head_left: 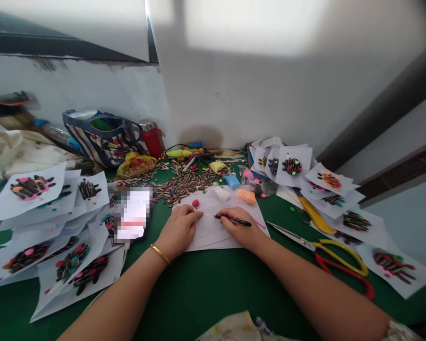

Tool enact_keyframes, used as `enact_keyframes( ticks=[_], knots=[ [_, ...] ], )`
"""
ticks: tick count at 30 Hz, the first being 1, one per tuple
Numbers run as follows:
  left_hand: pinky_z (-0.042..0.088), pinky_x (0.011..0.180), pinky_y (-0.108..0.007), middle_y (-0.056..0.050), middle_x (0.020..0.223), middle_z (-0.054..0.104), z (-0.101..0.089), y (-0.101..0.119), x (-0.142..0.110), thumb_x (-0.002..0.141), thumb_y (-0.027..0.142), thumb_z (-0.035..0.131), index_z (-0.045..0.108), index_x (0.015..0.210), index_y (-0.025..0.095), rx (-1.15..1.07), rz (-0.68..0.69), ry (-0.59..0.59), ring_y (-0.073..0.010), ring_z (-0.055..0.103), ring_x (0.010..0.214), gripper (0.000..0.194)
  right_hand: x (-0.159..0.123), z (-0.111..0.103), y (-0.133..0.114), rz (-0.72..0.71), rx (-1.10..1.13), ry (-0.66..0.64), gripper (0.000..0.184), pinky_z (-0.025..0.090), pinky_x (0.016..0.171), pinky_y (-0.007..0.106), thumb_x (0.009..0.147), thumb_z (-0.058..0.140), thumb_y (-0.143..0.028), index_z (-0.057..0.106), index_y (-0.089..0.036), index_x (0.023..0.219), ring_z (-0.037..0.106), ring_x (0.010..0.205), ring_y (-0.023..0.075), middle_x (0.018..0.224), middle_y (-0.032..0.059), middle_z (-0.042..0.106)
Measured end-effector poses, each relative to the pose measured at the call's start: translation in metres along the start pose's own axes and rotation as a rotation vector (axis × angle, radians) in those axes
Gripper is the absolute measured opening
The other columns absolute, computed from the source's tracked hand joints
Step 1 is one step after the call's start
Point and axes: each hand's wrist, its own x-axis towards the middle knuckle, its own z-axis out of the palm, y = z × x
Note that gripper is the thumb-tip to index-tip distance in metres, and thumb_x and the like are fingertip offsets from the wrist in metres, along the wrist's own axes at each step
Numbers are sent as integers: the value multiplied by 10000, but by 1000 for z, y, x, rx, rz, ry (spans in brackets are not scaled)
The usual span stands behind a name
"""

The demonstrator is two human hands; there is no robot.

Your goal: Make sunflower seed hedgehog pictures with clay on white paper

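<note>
Beneath flattened left hand: white rectangular paper, pressed, likely for steadiness!
Inside right hand: slim black pen, pinched, apparently for control!

Right hand: grips a black pen over a white sheet marked with faint lines.
Left hand: rests on the sheet's left side, a gold bracelet at the wrist.
Orange lump: sits at the sheet's far right corner.
Seeds: scattered across the green counter beyond the sheet.
Scissors: lie beside the right forearm, one handle yellow, one red.
Smartphone: lies left of the sheet, screen blurred.
</note>
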Motion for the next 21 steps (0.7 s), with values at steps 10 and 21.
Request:
enact_keyframes(
  ticks=[10, 21],
  knots=[
    [447, 983, -448, -99, 1095, 582, 0, 0, 0, 858, 93, 492, 673, 1175, 210, -17, 0, 8, -247, 516, 1048, 383, -1, -3, 2, 33, 36, 32, 234, 501, 814, 294, 837, 534, -200, 722, -216, 975, 659, 903, 188, 959, 29, 728],
    [438, 990, -439, -101, 1096, 576, 0, -1, 0, 865, 101, 486, 665, 1190, 202, -8, -1, -4, -247, 508, 1047, 385, -3, -4, 0, 23, -6, 8, 245, 500, 825, 307, 836, 527, -195, 727, -222, 976, 658, 916, 197, 961, 32, 732]
  ],
)
